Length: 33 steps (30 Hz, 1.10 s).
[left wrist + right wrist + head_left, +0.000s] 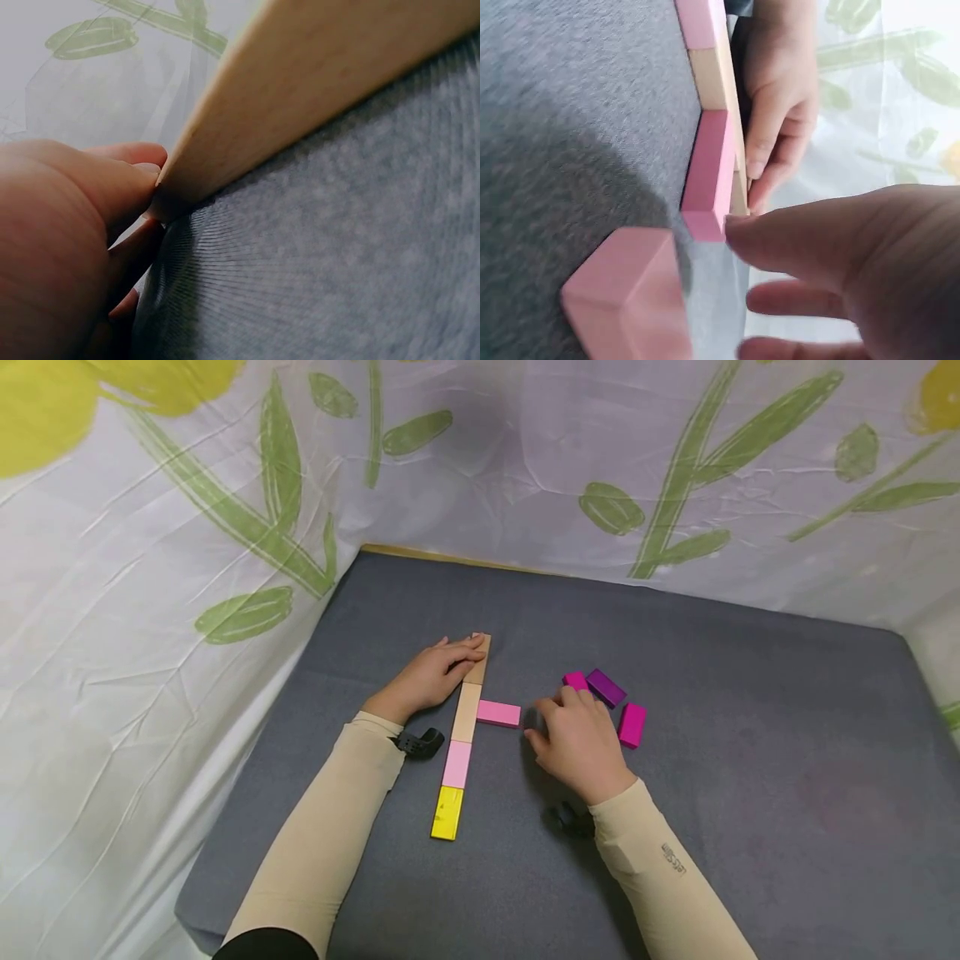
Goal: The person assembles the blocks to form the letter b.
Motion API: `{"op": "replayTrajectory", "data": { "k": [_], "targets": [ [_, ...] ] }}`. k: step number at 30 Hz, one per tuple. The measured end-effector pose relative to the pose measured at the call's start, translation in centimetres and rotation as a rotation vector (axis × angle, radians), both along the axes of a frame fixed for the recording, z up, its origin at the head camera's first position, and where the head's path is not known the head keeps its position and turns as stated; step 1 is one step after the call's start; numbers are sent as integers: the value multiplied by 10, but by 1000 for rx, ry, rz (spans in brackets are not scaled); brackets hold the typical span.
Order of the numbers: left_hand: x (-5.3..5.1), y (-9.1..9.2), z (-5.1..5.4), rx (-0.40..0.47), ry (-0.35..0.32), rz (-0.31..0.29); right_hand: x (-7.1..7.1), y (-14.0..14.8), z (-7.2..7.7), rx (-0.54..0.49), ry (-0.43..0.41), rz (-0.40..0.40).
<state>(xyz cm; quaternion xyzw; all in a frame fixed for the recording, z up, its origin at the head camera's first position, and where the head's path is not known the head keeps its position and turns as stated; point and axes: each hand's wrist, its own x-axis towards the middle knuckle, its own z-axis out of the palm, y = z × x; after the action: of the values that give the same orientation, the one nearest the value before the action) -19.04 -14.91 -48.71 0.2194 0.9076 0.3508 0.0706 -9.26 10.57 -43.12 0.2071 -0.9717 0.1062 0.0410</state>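
Note:
A straight row of flat blocks runs along the table: a darker tan block (pixel 477 672) at the far end, a light tan block (pixel 467 714), a light pink block (pixel 457 765) and a yellow block (pixel 447 814) nearest. My left hand (pixel 435 675) rests its fingers on the far tan block. A pink block (pixel 498 713) lies crosswise, one end against the row's right side. Just right of it hovers my right hand (pixel 579 745), thumb and fingers apart with nothing between them in the right wrist view. Its fingers partly cover a magenta block (pixel 574 680).
Beyond the right hand lie a purple block (pixel 606 687) and another magenta block (pixel 632 726). A grey cloth covers the table (pixel 765 760). White sheeting (pixel 517 510) with painted plants hangs behind and to the left.

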Motion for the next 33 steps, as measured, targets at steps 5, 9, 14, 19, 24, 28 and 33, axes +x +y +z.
{"op": "replayTrajectory", "data": {
  "k": [5,9,14,19,24,28,33],
  "targets": [
    [0,0,-2,4,1,0,7,5,1,25,-7,-85],
    [1,0,-1,1,-2,4,9,6,2,32,-90,-144],
    [1,0,-1,-8,-5,6,11,8,-1,1,-187,-196],
    [0,0,-1,3,-10,5,13,10,-4,-44,-217,-210],
    [-1,0,-3,1,-14,11,13,11,-6,-63,-244,-203],
    [-1,0,-3,-2,-9,15,12,11,-5,-84,-284,-186],
    [0,1,-2,1,-7,14,11,10,-6,-94,-299,-166]
  ]
}}
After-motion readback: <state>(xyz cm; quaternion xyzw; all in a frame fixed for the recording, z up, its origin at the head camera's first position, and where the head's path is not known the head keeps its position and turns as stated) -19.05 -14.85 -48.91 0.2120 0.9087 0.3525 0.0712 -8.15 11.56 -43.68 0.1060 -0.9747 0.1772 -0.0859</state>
